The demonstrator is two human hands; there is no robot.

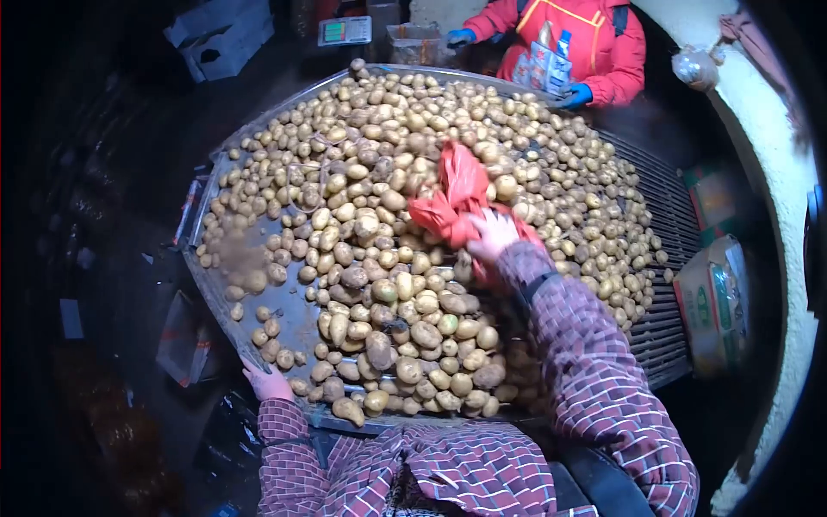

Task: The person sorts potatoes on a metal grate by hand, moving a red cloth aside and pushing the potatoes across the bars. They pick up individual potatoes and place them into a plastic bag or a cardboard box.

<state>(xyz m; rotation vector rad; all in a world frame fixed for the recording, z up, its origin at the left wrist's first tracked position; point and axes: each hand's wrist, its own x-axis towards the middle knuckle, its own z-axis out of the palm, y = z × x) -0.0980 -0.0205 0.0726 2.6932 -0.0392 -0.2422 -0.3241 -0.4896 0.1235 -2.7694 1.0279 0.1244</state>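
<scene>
Potatoes [413, 284] lie heaped over a wide metal table [297, 314]. A crumpled red plastic bag [463, 185] rests on the middle of the heap. My right hand [494, 233] is on the lower part of this bag, its fingers bent over the red plastic and partly blurred. At the near left, my left hand [267, 379] lies at the metal rim, with its fingers partly spread against the edge and nothing in them. Part of the red bag is hidden under my right hand and sleeve.
Across the table stands a person in a red jacket [594, 52] with blue gloves, one at the rim. A scale [345, 31] and a white box [222, 39] stand beyond. A slatted rack [663, 224] and a printed carton [713, 302] are at the right.
</scene>
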